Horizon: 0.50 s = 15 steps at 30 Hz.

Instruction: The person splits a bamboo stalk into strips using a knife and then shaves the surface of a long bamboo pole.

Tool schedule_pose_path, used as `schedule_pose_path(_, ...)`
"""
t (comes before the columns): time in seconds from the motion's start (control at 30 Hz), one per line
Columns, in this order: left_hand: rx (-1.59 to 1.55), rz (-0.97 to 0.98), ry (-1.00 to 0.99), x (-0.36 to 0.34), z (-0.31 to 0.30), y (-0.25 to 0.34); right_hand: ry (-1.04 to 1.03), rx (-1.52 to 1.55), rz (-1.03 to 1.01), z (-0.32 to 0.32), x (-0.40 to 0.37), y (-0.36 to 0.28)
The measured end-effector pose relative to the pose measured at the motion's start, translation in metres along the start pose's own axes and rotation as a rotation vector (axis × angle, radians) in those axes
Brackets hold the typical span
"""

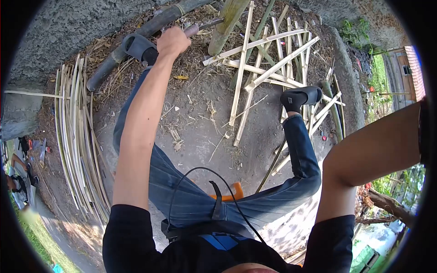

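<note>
My left hand (173,42) is stretched out at the upper left, its fingers closed round the brownish handle (191,31) of a machete. From the handle a narrow dark blade (211,23) runs right and meets a thick bamboo piece (225,28) standing near the wall. Whether the edge has cut into the bamboo cannot be made out. On the right side my bent arm (373,145) goes up and out of the picture, so my right hand does not show.
Pale split bamboo strips (273,68) lie crisscrossed by my sandalled foot (293,99). A bundle of long strips (75,136) lies at left. Dark bamboo poles (109,68) rest along the concrete wall (68,32). Another person (20,182) is at far left.
</note>
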<state>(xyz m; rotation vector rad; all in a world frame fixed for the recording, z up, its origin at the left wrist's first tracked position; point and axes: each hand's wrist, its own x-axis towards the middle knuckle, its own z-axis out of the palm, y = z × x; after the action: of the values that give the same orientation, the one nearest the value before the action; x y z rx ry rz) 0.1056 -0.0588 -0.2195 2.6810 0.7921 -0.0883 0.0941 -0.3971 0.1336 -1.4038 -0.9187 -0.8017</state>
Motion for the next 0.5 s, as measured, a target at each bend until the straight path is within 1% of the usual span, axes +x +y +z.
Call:
schedule_pose_path(0.03,-0.004,0.0,-0.017,0.003,0.001,-0.001,-0.034,-0.045,0.113,0.015,-0.045,0.019)
schedule_pose_path(0.1,0.008,0.015,-0.035,0.006,0.003,-0.002,-0.147,-0.209,0.563,0.056,-0.195,0.07)
schedule_pose_path(0.13,0.002,0.018,-0.012,0.011,0.007,-0.005,-0.272,-0.308,0.819,0.063,-0.263,0.091)
schedule_pose_path(0.17,0.006,0.021,-0.066,0.015,0.017,-0.009,-0.558,-0.598,1.01,0.049,-0.334,0.122)
schedule_pose_path(0.2,0.014,0.028,-0.122,0.018,0.022,-0.011,-0.67,-0.432,1.479,0.037,-0.365,0.134)
schedule_pose_path(0.23,-0.003,-0.019,-0.1,0.004,0.02,-0.013,-0.636,-0.231,1.562,0.031,-0.373,0.135)
schedule_pose_path(0.27,-0.03,-0.059,-0.07,-0.007,0.018,-0.01,-0.67,-0.386,1.428,0.043,-0.354,0.101)
schedule_pose_path(0.3,-0.037,-0.066,-0.062,-0.009,0.023,-0.011,-0.624,-0.42,1.363,0.045,-0.353,0.082)
schedule_pose_path(0.33,-0.037,-0.022,-0.07,-0.014,0.021,-0.011,-0.605,-0.383,1.214,0.04,-0.357,0.073)
schedule_pose_path(0.37,-0.03,-0.022,-0.025,-0.015,0.025,-0.008,-0.595,-0.416,1.142,0.037,-0.349,0.059)
schedule_pose_path(0.4,-0.005,-0.019,-0.017,-0.011,0.029,-0.006,-0.57,-0.421,1.088,0.029,-0.348,0.052)
schedule_pose_path(0.43,-0.007,-0.04,-0.068,-0.008,0.029,-0.003,-0.577,-0.417,1.069,0.019,-0.337,0.04)
schedule_pose_path(0.5,0.008,-0.048,-0.088,-0.006,0.026,0.003,-0.534,-0.534,1.032,-0.015,-0.315,0.01)
